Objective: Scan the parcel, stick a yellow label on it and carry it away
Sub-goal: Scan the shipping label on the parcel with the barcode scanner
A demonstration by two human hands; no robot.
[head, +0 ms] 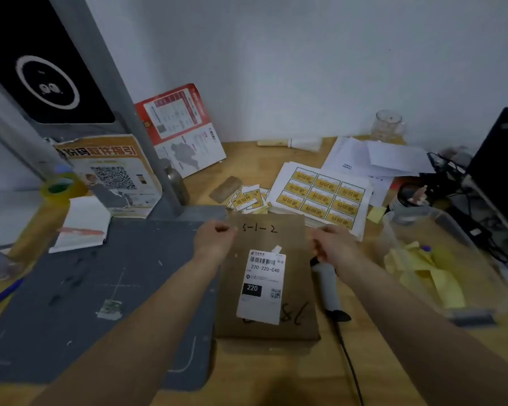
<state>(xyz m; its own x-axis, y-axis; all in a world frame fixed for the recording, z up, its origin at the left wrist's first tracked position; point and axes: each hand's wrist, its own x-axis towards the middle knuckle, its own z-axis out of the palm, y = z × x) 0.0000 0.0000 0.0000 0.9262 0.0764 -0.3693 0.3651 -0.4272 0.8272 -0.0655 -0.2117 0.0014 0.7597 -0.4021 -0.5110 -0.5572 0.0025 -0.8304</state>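
A flat brown parcel lies on the wooden desk in front of me, with a white shipping label and handwritten marks on top. My left hand grips its far left edge, my right hand its far right edge. A sheet of yellow labels lies just beyond the parcel, and several loose cut yellow labels sit to its left. A handheld scanner with a black cable lies on the desk right of the parcel, under my right forearm.
A grey cutting mat covers the desk's left side. Tape rolls and a notepad stand at the left. A clear plastic bin with yellow scraps is at the right, beside a monitor and cables. Papers and a glass jar lie behind.
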